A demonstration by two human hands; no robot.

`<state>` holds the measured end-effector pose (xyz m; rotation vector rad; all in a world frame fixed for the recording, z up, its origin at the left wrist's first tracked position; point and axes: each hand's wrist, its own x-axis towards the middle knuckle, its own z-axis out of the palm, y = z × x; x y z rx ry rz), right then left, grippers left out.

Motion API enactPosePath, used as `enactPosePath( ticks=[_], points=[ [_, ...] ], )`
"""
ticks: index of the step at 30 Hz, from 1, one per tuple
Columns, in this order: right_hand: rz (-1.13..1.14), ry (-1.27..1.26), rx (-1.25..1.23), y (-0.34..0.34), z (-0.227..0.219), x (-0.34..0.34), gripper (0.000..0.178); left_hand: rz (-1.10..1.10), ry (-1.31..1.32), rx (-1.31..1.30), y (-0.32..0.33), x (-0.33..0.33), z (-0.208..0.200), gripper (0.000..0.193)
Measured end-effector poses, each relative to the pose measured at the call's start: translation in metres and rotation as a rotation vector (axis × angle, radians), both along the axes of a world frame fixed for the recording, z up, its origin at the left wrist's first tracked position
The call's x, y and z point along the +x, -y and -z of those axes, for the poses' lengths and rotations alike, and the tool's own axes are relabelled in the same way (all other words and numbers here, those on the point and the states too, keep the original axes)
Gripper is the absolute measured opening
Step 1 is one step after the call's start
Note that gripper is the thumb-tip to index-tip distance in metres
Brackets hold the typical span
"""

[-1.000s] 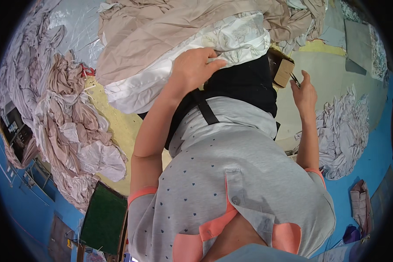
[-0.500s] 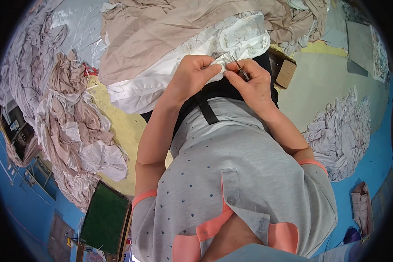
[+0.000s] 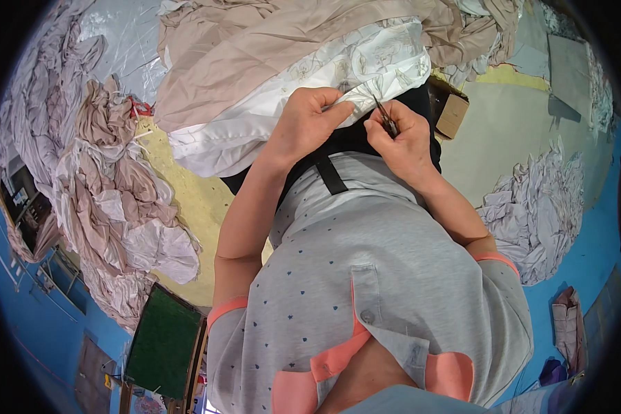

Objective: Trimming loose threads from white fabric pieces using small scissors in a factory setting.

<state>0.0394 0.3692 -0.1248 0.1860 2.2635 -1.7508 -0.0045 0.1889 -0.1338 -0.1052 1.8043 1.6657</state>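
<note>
White cloth printed with a grey line pattern (image 3: 388,63) lies across my lap, joined with a wide spread of beige cloth (image 3: 248,65). My left hand (image 3: 305,127) pinches the near edge of the white cloth between thumb and fingers. Just right of it, my right hand (image 3: 403,138) is closed around small dark thread snips (image 3: 388,121). Their pointed tips reach up against the white cloth's edge. My right fingers are apart from the cloth, and part of the snips is hidden inside the hand.
Crumpled beige and white cloth (image 3: 121,200) is heaped at left, with a greyish pile (image 3: 538,203) at right. A cardboard box (image 3: 452,116) stands beside my right knee. At lower left is a green-topped stand (image 3: 162,341). Blue floor (image 3: 590,241) shows at the right.
My right hand has moved a little right and down, away from my left fingers, and the snips now show more. The left hand keeps its pinch on the cloth.
</note>
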Motion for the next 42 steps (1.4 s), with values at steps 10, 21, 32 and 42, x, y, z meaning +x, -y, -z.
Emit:
enactPosePath(
  ticks=[10,21,32,42],
  points=[
    [0.093,0.078,-0.037,0.006,0.001,-0.002,0.011,-0.002,0.008,0.065,0.003,0.000,0.000,0.023],
    [-0.032,0.219,-0.130,-0.001,0.003,-0.010,0.008,0.030,-0.034,0.147,0.002,0.004,0.002,0.016],
    [0.018,0.158,-0.134,-0.002,-0.005,-0.003,0.013,0.038,-0.014,0.057,0.004,0.005,0.006,0.017],
    [0.046,0.115,-0.214,-0.006,-0.013,0.002,0.013,-0.208,-0.131,0.027,-0.002,0.010,0.002,0.007]
  ],
)
